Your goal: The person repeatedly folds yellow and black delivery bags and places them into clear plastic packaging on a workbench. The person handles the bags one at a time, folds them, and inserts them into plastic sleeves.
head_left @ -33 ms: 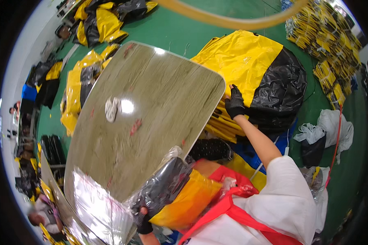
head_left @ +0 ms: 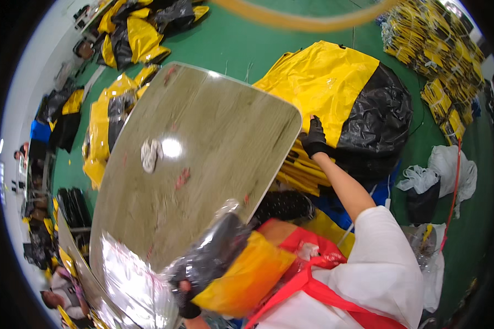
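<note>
My left hand [head_left: 187, 300], in a black glove, grips a black and yellow item wrapped in clear plastic [head_left: 230, 263] over the near end of a long wood-look table [head_left: 214, 137]. My right hand [head_left: 314, 137], also in a black glove, is stretched out past the table's right edge. It rests on a stack of yellow folded items [head_left: 296, 170], against a big yellow and black plastic bundle [head_left: 346, 93]. Whether its fingers close on anything is hidden. A small white crumpled scrap [head_left: 150, 154] lies on the tabletop.
More yellow and black bundles lie on the green floor at the upper left [head_left: 137, 27] and left of the table [head_left: 101, 131]. Stacks of yellow packs [head_left: 444, 60] line the right. White bags [head_left: 450, 167] sit at the right. Seated people [head_left: 52, 299] are at the far left.
</note>
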{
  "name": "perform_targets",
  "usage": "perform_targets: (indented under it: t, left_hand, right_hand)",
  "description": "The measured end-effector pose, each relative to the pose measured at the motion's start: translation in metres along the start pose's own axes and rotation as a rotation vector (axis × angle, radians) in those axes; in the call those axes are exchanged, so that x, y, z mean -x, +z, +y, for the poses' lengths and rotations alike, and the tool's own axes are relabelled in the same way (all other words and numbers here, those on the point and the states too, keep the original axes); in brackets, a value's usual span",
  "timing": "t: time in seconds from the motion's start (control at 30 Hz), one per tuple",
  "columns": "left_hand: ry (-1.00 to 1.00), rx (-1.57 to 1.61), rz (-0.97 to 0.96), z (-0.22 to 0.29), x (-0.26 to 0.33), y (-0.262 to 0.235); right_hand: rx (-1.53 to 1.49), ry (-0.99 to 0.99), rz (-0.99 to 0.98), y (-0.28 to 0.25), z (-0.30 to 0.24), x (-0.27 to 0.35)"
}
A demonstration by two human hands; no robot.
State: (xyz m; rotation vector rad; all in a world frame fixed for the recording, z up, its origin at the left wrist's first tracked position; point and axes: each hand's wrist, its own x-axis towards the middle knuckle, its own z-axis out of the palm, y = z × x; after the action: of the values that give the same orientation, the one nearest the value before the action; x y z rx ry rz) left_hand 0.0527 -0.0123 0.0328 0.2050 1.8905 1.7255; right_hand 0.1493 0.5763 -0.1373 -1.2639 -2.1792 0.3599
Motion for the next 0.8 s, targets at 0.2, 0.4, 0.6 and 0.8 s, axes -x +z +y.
perform_targets:
  t: [0.2,0.4,0.6,0.8]
  left_hand:
    - [0.194,0.310,0.097,0.149,-0.103,-0.052]
    - [-0.020,0.438,-0.072,0.124,-0.160,0.024]
    - [-0.096,0.404,-0.471,0.130,-0.200,0.109]
    - [-0.758,0.659,-0.693,0.167,-0.238,0.137]
  right_hand:
    - [0.173,0.227,-0.651,0.074,0.039,-0.066]
    - [-0.249,0.263,-0.676,-0.063,0.087,-0.162]
    - [-0.710,-0.443,-0.545,-0.214,-0.067,-0.036]
    - [-0.655,-1.637,-0.911,-0.253,-0.168,0.190]
